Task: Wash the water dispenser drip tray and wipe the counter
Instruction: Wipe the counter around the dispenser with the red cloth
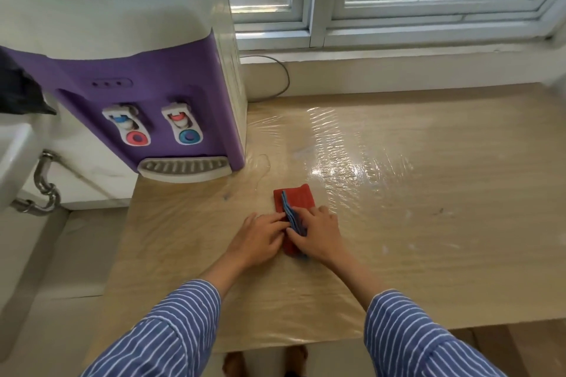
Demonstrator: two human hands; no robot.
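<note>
Both hands are on a folded cloth (294, 204) that lies on the counter (428, 193), near its front edge. The cloth is red with a blue layer along the fold. The left hand (260, 237) touches the left edge of the cloth with its fingers nearly straight and low on the counter. The right hand (317, 234) lies flat on top of the cloth, fingers stretched out and pressing it down; neither hand curls around it. The counter is covered with clear film that shines in the light. The drip tray (183, 168) sits in its place at the foot of the dispenser (122, 40), at the left back corner of the counter, well apart from the cloth. A sink (12, 156) is at the far left.
</note>
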